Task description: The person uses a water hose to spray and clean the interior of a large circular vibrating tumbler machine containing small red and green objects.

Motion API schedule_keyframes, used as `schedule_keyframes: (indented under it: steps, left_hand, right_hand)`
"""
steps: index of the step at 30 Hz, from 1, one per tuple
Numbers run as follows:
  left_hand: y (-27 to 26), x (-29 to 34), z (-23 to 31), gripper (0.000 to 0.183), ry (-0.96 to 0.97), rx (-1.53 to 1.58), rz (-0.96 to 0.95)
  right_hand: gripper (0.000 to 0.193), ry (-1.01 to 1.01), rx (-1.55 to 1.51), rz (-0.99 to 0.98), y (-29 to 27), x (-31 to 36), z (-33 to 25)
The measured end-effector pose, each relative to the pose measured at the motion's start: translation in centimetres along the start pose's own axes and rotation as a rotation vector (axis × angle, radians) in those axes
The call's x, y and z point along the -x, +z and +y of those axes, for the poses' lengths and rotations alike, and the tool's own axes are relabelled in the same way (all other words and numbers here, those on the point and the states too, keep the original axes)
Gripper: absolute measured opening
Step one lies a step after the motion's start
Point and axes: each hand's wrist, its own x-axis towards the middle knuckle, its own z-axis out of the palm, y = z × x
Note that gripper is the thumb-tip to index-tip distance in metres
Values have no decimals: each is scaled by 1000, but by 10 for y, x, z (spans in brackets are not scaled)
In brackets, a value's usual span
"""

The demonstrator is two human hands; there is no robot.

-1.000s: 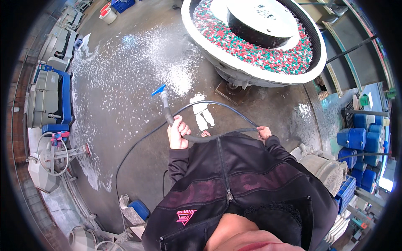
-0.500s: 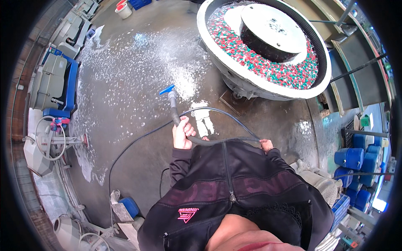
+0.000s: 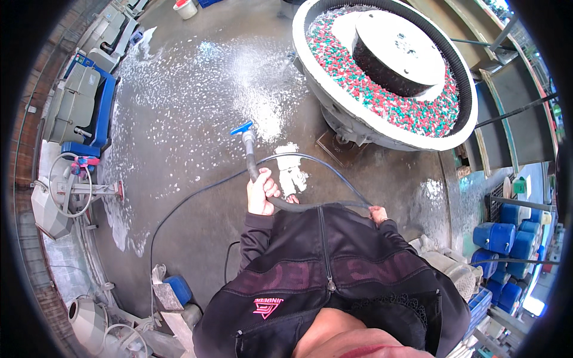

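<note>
A dark hose (image 3: 291,206) runs across my front, and both my hands are on it. My left hand (image 3: 261,194) wraps round it just behind the grey end fitting (image 3: 249,143), which carries a blue lever (image 3: 242,128). The fitting points ahead over the wet floor (image 3: 197,134); whether water leaves it, I cannot tell. On the right, by my jacket, my right hand (image 3: 378,213) is closed round a farther stretch of the same hose, with some fingers hidden. A loop of thinner-looking hose (image 3: 203,189) curves ahead of my hands and down the left side.
A large round tub (image 3: 307,62) full of red, green and white pieces stands ahead right. Machines with blue frames (image 3: 104,104) line the left. Blue drums (image 3: 494,237) are stacked at the right. White foam (image 3: 122,232) lies on the floor.
The view has turned slightly, so the tub sits farther right in the picture. Both hands keep their grip on the hose, and its fitting has barely moved.
</note>
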Motion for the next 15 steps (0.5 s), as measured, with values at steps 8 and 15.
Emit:
schedule_keyframes:
  steps: [8,15]
  left_hand:
    - [-2,-6,5,7,13,-49,8]
    - [-3,-14,11,7,-5,-78,0]
  right_hand:
    - [18,2,4,5,15,-1,-7]
    - [25,2,19,-15,23,7,-22]
